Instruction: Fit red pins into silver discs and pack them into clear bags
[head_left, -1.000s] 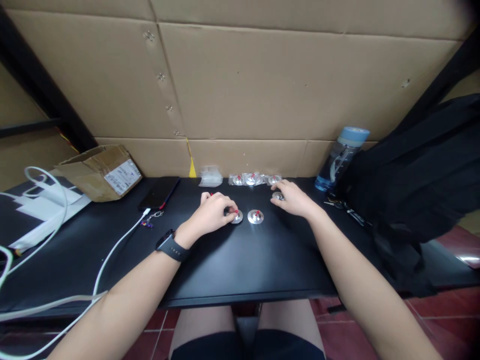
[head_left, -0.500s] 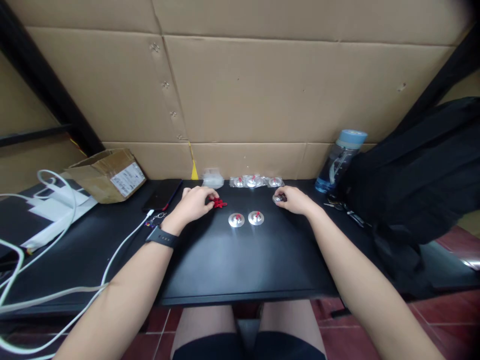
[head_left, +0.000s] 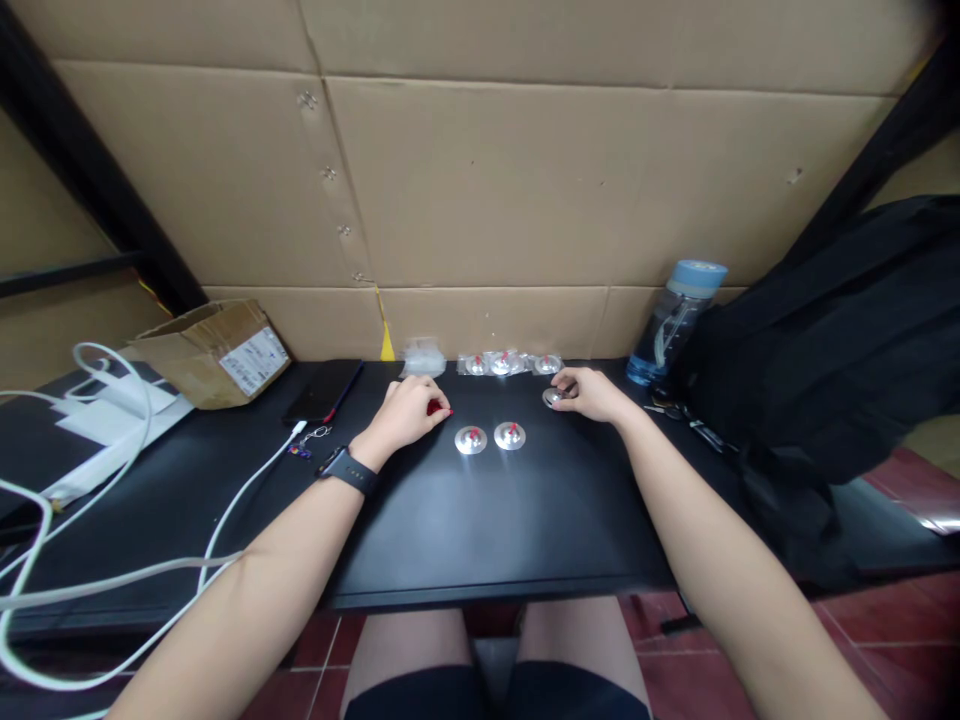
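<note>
My left hand (head_left: pixel 409 411) has its fingers curled round a bundle of red cord (head_left: pixel 437 407), which is mostly covered by the fingers. At the right, my right hand (head_left: pixel 595 394) pinches a small shiny finger cymbal (head_left: pixel 552 398) by its side, close to the black tabletop. Between the hands and nearer to me, two more cymbals lie flat: a left one (head_left: pixel 471 440) and a right one (head_left: pixel 510 436), each with red cord at its dome. Behind them, a row of cymbals in clear plastic bags (head_left: pixel 501 363) lies by the cardboard wall.
A crumpled clear plastic bag (head_left: pixel 424 358) and a yellow tassel (head_left: pixel 386 342) are at the back. On the left are an open cardboard box (head_left: pixel 217 350), a dark phone (head_left: pixel 322 392) and white cables (head_left: pixel 247 488). A blue-capped bottle (head_left: pixel 675 325) and black backpack (head_left: pixel 840 350) stand right.
My left hand has shifted slightly to the right and closed over the red cord, hiding most of it. My right hand stays nearly in place, with more of its cymbal now showing.
</note>
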